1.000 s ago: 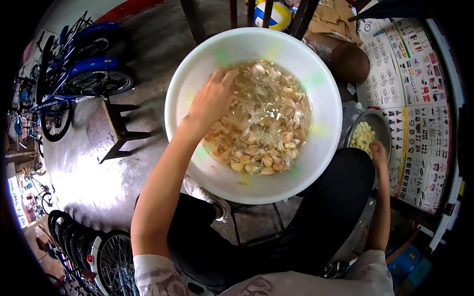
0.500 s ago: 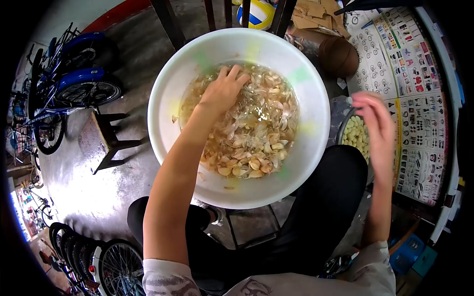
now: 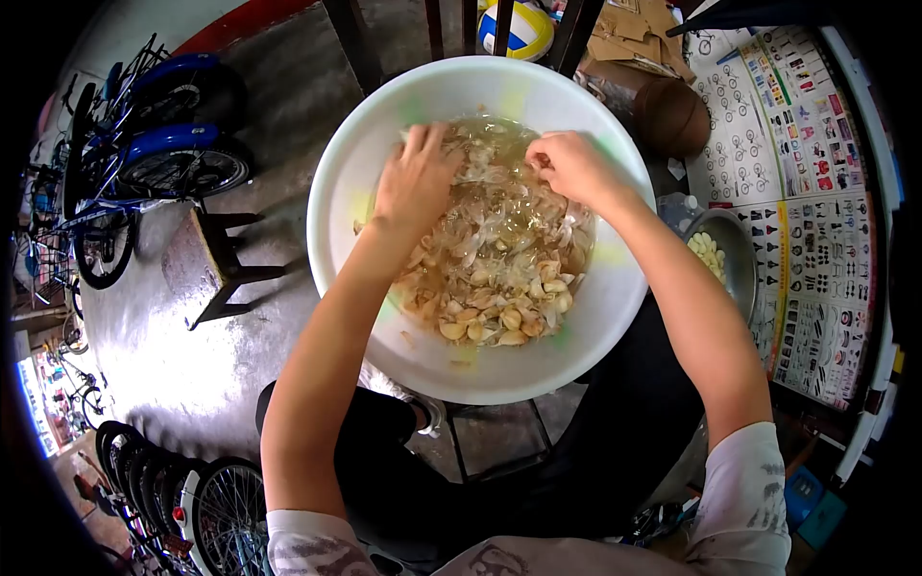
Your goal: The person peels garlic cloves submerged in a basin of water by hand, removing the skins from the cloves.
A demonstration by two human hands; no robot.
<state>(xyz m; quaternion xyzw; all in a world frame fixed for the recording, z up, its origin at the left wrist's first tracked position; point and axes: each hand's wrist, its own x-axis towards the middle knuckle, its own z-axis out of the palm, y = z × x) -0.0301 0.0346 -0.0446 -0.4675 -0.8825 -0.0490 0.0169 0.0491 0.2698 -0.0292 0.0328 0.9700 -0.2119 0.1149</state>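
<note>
A wide white basin (image 3: 336,226) holds cloudy water with garlic cloves (image 3: 509,322) and loose papery garlic skins (image 3: 495,226). My left hand (image 3: 415,182) is over the basin's left side, back up and fingers stretched forward at the water, with no clove visible in it. At the upper right of the water, my right hand (image 3: 571,171) has its fingers curled together; whatever they pinch is too small or hidden to name. Pale peeled garlic cloves (image 3: 708,254) lie in a metal bowl (image 3: 740,264) to the right, partly behind my right forearm.
Dark chair slats (image 3: 437,29) stand behind the basin, with a volleyball (image 3: 519,31) beyond. A brown ball (image 3: 670,117) and cardboard (image 3: 634,38) are at upper right. On the left are a wooden stool (image 3: 206,264) and bicycles (image 3: 173,154). Printed sheets (image 3: 816,202) cover the right side.
My right hand has moved left from beside the bowl of peeled cloves into the basin. My left hand has shifted slightly left and down, and the view has shifted a little.
</note>
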